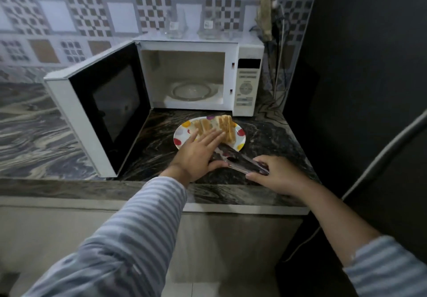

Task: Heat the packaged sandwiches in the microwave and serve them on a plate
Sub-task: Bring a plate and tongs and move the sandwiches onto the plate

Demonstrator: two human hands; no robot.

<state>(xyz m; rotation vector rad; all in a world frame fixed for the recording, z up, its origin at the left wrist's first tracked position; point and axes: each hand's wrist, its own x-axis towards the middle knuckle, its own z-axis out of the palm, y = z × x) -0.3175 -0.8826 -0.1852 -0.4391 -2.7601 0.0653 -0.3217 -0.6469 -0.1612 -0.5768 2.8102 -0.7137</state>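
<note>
Toasted-brown sandwiches [219, 127] stand on edge on the spotted plate [239, 136] before the open microwave [247, 84]. The left hand [198, 152], nearer, lays flat fingers against them; the right hand [275, 172] grips tongs [240, 161] (angled toward the plate).

Home kitchen. Evidence: white microwave [201, 75], door open, at the back of a dark marble-pattern counter [265, 139]; patterned tile backsplash [92, 15]; spotted plate [184, 135] of sandwiches [221, 125] just in front of the microwave; dark fridge [369, 88] against the counter's right edge.
</note>
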